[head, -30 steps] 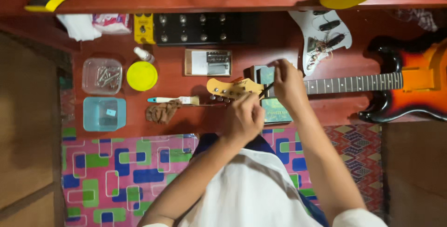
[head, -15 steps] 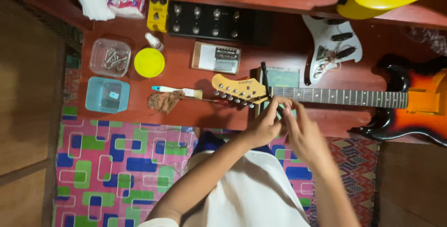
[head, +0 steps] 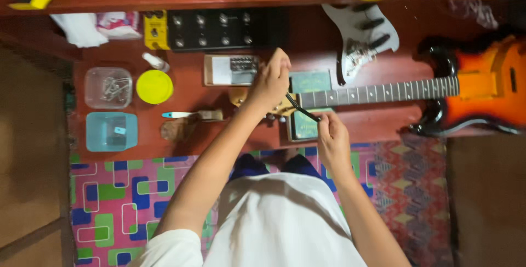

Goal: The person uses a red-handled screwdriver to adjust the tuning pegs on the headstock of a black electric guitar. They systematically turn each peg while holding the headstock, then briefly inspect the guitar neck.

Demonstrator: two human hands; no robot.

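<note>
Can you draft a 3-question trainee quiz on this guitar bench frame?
1. True or false: the left hand rests on the guitar headstock.
2. What does the right hand pinch? A) a thin dark tool B) the yellow lid C) the loose white pickguard
3. Which container beside the yellow lid holds small metal parts?

Key: 1 true. 2 A. 3 the clear plastic box; what the blue box holds is unclear.
</note>
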